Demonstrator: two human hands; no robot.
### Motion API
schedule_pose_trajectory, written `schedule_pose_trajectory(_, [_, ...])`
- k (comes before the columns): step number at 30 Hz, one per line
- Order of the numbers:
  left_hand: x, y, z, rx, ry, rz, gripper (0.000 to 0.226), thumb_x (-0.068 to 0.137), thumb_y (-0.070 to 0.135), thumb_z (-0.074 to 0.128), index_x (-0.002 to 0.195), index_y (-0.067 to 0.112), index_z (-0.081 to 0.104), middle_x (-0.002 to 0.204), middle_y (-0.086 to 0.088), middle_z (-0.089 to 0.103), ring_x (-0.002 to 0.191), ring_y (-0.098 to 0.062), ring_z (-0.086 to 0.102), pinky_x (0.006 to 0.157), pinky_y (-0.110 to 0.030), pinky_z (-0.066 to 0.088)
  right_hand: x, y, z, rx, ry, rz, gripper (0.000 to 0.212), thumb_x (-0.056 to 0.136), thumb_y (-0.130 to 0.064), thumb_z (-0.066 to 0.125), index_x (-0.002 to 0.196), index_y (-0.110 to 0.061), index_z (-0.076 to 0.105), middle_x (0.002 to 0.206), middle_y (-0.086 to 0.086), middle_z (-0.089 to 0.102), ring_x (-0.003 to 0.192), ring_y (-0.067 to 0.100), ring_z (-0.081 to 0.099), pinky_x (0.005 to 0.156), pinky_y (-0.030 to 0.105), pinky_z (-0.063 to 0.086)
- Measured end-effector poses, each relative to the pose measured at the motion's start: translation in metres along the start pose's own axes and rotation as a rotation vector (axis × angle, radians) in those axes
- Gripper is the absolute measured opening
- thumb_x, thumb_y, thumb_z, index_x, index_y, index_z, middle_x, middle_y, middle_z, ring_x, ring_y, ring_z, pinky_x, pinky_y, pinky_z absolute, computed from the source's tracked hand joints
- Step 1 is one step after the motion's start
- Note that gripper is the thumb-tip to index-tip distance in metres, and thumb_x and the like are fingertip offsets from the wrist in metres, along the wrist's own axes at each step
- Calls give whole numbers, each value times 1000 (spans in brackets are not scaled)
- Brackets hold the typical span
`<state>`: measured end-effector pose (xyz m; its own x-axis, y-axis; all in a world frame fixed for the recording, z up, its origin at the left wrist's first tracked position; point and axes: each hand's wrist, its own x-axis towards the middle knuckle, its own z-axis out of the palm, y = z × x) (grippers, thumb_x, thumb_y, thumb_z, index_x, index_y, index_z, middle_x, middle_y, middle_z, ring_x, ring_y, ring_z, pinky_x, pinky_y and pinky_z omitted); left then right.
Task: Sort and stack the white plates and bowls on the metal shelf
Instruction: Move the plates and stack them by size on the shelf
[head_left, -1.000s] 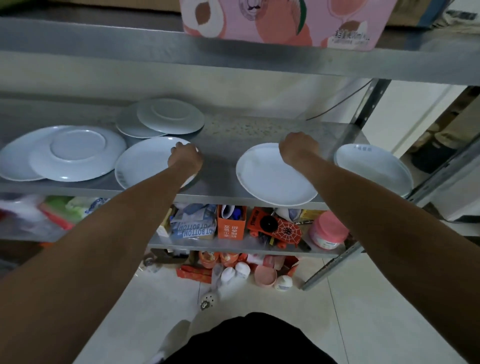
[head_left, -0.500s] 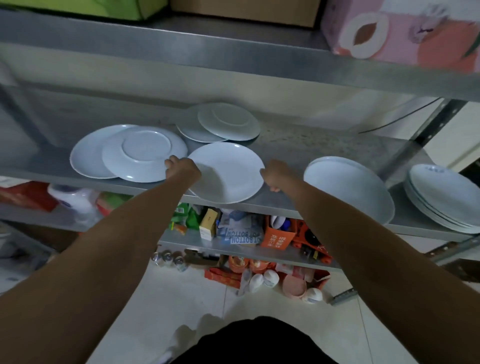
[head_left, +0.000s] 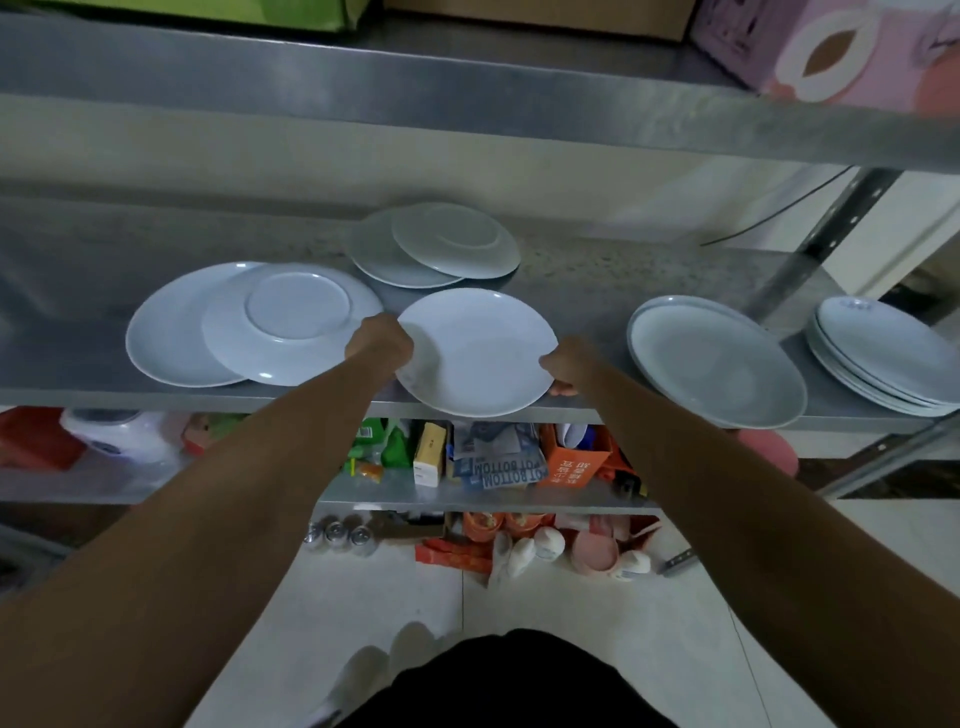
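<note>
1. Two plates sit at the left of the metal shelf. One is face up. The other is upside down and lies partly on top of it.
2. Two more plates sit farther back, near the middle. The upside-down one lies partly over the other.
3. One white plate is in the middle, face up, round and smooth. Its front edge sticks out a little past the shelf edge.
4. The left hand grips the left rim of this plate with its fingers curled closed.
5. The right hand grips the right rim, fingers curled under the edge.
6. Next comes a small stack of deeper plates, at least two, face up.
7. At the far right is a taller stack of plates. It looks like about four, but I cannot count them for sure.
8. All the dishes are white and lie on the same shelf.
</note>
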<state>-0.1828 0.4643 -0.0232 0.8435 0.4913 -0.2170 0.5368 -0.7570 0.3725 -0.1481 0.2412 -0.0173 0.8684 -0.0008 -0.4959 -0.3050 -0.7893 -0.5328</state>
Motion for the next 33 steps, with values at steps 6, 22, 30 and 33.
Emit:
schedule_pose_trajectory(6, [5, 18, -6, -39, 68, 71, 38, 93, 15, 43, 127, 2, 53, 133, -19, 55, 122, -36, 54, 99, -40, 45, -1, 4, -24, 34, 106, 19, 28, 93, -4, 48, 64, -6, 47, 60, 10, 52, 50, 18, 51, 34, 19, 42])
schedule_pose_trajectory(22, [-47, 190, 22, -153, -65, 383, 49, 104, 25, 26, 124, -8, 56, 132, -28, 54, 124, -40, 52, 103, -41, 40, -27, 100, -167, 49, 503, 125, 14, 90, -13, 46, 80, -5, 51, 57, 7, 57, 49, 17, 52, 46, 24, 42])
schedule_pose_trajectory(30, [-63, 233, 75, -26, -166, 488, 65, 102, 41, 19, 88, -2, 64, 102, -27, 67, 80, -33, 63, 80, -34, 46, -19, 167, -191, -11, 469, 146, 27, 90, -15, 41, 101, -1, 62, 51, 4, 59, 48, 16, 58, 70, 31, 54])
schedule_pose_trajectory(33, [-64, 239, 81, -6, -175, 480, 67, 102, 43, 17, 103, -3, 66, 107, -27, 67, 98, -36, 64, 89, -37, 47, -17, 174, -190, -56, 429, 147, 27, 91, -11, 41, 107, 1, 60, 55, 4, 57, 54, 19, 60, 63, 30, 54])
